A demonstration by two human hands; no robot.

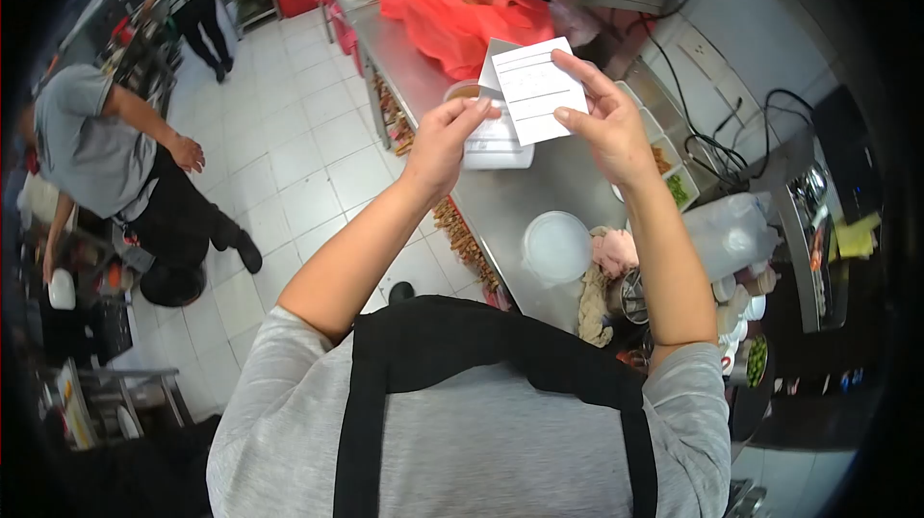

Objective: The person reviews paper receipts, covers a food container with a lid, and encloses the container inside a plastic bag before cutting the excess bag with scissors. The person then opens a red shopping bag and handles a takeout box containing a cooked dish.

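My right hand (608, 123) pinches a white paper slip (537, 90) with printed lines at its right edge, thumb in front. My left hand (445, 141) is closed at the left, its thumb and fingers on a second white slip (493, 141) that lies partly behind the first. Another piece of paper shows behind the top of the front slip. The print is too small to read. Below the papers, the side of a white container (510, 161) shows on the steel counter (486, 205). A round, translucent lidded tub (557, 246) stands nearer to me.
Red plastic bags (452, 3) lie at the counter's far end. Crumpled cloths (597, 297), trays of chopped food (678, 191) and hanging cables (688, 114) are on the right. Two people in grey shirts, one nearby (87, 133), work along the left side of the tiled floor (289, 147).
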